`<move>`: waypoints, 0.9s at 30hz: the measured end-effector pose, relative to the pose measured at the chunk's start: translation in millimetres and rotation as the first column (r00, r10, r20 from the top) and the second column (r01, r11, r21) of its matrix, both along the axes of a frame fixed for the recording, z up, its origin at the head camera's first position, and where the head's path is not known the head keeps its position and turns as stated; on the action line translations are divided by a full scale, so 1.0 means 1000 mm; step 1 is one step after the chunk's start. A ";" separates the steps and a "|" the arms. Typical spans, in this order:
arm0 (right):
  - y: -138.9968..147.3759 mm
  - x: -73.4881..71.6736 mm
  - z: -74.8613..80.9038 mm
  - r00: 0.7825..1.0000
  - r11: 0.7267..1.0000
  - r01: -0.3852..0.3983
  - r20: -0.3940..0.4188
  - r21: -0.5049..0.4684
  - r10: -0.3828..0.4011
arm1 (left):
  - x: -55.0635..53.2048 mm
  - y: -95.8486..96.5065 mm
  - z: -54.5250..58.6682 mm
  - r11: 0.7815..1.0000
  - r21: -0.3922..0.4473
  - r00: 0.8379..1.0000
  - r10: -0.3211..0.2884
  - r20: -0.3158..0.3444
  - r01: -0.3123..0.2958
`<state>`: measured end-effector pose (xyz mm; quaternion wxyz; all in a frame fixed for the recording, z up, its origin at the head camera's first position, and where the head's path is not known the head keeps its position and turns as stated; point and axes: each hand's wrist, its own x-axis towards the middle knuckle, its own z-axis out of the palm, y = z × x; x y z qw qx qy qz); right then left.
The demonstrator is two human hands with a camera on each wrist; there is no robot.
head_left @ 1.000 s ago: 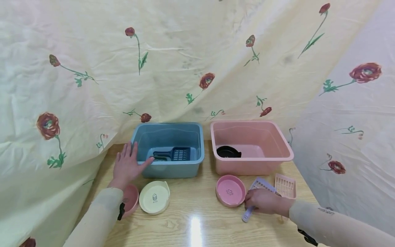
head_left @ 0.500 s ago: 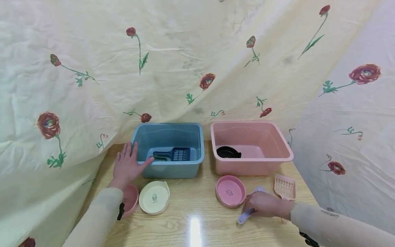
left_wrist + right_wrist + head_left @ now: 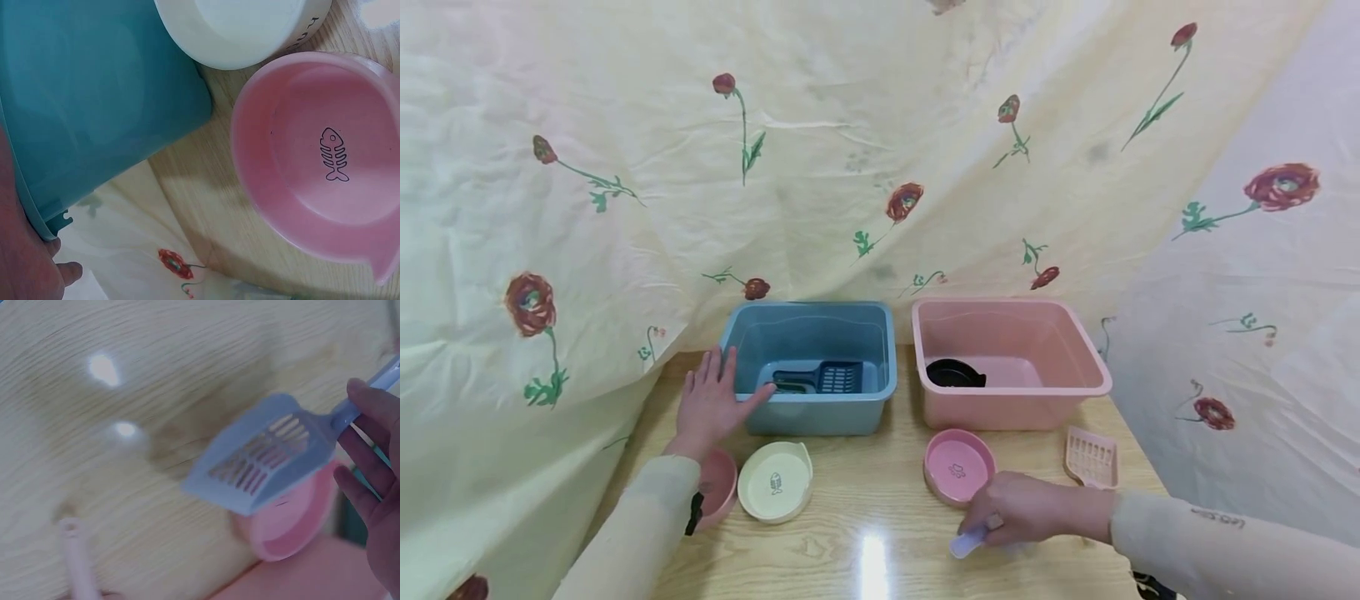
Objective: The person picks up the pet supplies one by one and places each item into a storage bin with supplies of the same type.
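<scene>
A lavender slotted scoop [image 3: 300,470] was in the right hand [image 3: 1018,507], its handle pinched between the thumb and the curled fingers. In the right wrist view its slotted head showed in front of a bright pink bowl [image 3: 957,469], whose colour came through the slots; in the head view the hand hid most of the scoop, leaving the handle's end in sight. The bowl, printed with a paw, stood in front of a pink bin [image 3: 1000,410] that held a black dish [image 3: 953,373] near its left end. To the right of the hand lay a pale pink scoop [image 3: 1092,458].

The left hand [image 3: 711,412] rested at the near-left corner of a blue bin [image 3: 820,417], fingers spread wide and the thumb along the front rim. A dark blue scoop [image 3: 842,377] lay inside that bin. In front were a cream bowl [image 3: 775,483] and, just beside it, a rosy bowl [image 3: 334,153] with a fishbone print, partly covered by the sleeve in the head view. Both bins and all three bowls sat on a wood-grain worktop [image 3: 857,487], with flowered cloth [image 3: 820,167] hanging behind.
</scene>
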<state>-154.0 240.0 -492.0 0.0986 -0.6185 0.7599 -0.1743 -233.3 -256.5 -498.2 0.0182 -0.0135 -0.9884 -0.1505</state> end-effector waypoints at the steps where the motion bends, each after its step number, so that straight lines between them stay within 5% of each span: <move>1: -0.006 0.001 0.006 1.000 1.000 -0.009 0.029 -0.013 0.009 | 0.000 0.000 0.000 1.000 0.001 1.000 0.000 0.000 0.000; 10: -0.059 0.002 0.058 0.988 0.990 -0.054 0.135 -0.132 0.072 | 0.001 -0.002 0.001 1.000 0.005 1.000 -0.010 -0.003 0.010; 15: -0.078 -0.011 0.081 0.994 0.987 -0.073 0.068 -0.143 0.083 | 0.001 -0.002 0.000 1.000 -0.002 1.000 -0.010 -0.008 0.010; 21: -0.102 -0.022 0.107 0.983 0.994 -0.045 0.171 -0.103 0.062 | 0.000 -0.001 -0.001 1.000 -0.011 1.000 -0.010 -0.015 0.010; 27: -0.124 -0.041 0.134 0.980 0.985 -0.015 0.192 -0.170 0.048 | 0.002 0.000 0.001 1.000 -0.011 1.000 -0.001 -0.012 0.001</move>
